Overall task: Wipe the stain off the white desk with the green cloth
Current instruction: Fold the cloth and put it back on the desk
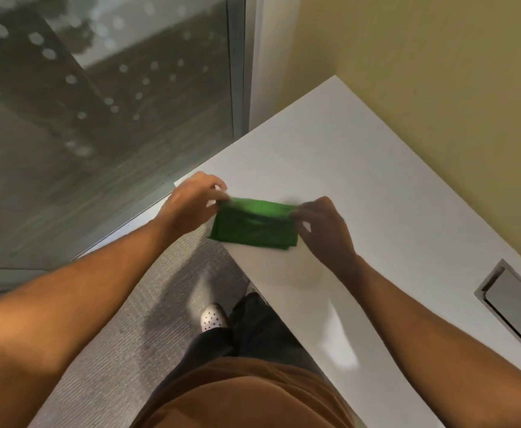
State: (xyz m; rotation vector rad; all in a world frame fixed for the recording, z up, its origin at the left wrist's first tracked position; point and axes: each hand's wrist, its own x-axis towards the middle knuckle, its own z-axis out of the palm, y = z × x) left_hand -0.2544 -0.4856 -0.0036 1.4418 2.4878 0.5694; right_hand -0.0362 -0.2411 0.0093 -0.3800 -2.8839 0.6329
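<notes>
right hand (324,230) motion-blurred, metal hatch (512,307) cut by right edge, stain not discernible

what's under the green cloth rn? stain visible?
Under the folded green cloth only the white desk shows around its edges. Left hand and right hand pinch its far corners. Whatever lies beneath is covered; no stain is clearly visible elsewhere.

Both forearms bare to the frame edge, no sleeves, no watch or rings seen on left hand (191,202) or right hand (324,230). Brown top (247,400) over the belly, dark loose trousers (253,332), white clog shoe with round holes (212,318), other foot hidden by the desk
</notes>
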